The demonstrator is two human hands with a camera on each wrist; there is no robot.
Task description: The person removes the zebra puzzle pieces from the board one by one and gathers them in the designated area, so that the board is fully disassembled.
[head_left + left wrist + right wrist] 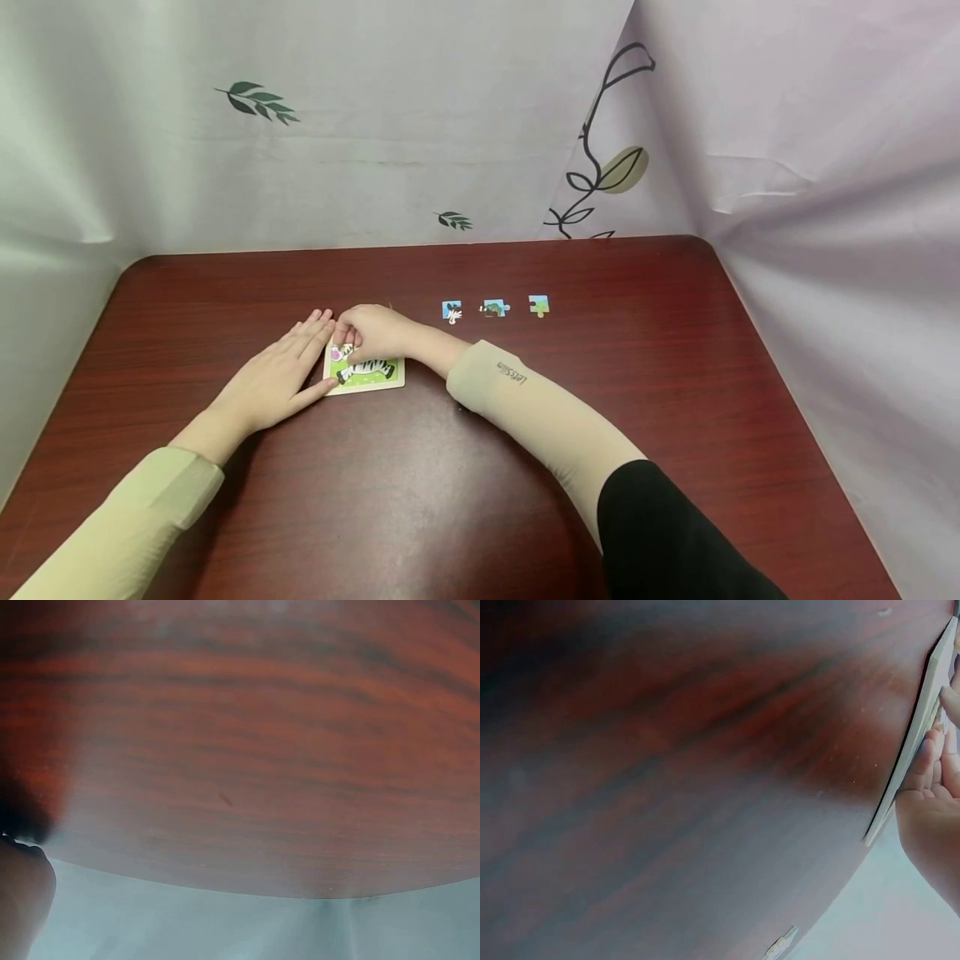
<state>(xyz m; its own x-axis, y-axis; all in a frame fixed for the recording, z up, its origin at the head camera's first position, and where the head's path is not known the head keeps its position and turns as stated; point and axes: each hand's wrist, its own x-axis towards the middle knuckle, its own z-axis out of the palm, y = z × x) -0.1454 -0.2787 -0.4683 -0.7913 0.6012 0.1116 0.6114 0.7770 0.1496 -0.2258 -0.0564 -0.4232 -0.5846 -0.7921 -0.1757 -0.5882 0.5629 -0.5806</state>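
Observation:
A small jigsaw board (367, 387) with a zebra on green lies on the table, its upper part covered by my right hand (378, 329). Bent fingers and thumb of that hand pinch a puzzle piece (341, 352) at the board's upper left, mostly hidden under them. In the right wrist view, the fingers (922, 765) curl over the pale edge of the board (907, 765). Flat on the table, my left hand (277, 375) borders the board's left side, fingers straight and thumb at the lower left corner.
Three loose puzzle pieces lie in a row to the right of the board: one with black and white (452, 312), one with a dark green bush (495, 308), one light green and blue (538, 306). Pale curtains (375, 167) enclose the dark red wooden table (675, 375).

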